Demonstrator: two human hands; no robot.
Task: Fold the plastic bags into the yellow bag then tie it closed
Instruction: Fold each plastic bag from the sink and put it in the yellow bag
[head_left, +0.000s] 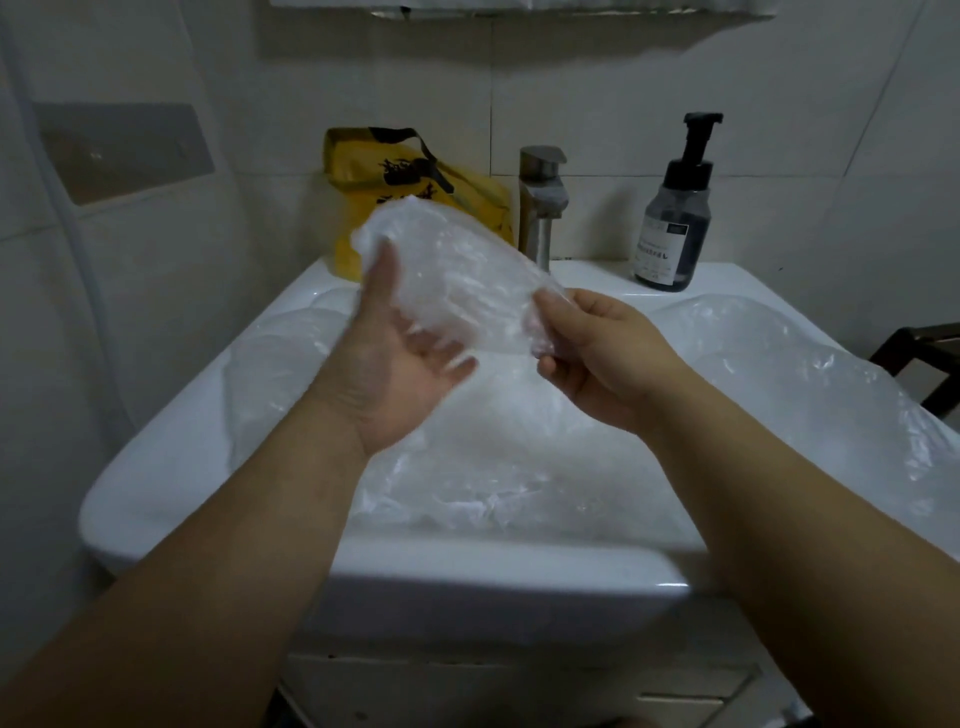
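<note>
Both forearms reach forward over the white sink (156, 467), meeting above its basin. The left hand (395, 374) is turned palm up and tilted inward, its thumb pointing up. The right hand (592, 358) comes in from the right with its back to the camera and its knuckles bent.

At the back left of the sink top, against the tiled wall, the yellow bag (374, 182) slumps with its dark handles up, just beside the metal faucet (540, 202). A dark pump bottle (675, 218) stands at the back right. More crumpled plastic bags (519, 467) fill the basin and spill over its right rim (they lie directly under the hands).

Between the hands hangs a clear plastic bag (457, 270), which partly hides the yellow bag behind it. The left hand lies spread beneath it, fingers nearly straight and showing blurred through the film, thumb laid flat against its near face. The right hand pinches the bag's right end between thumb and curled fingers.
</note>
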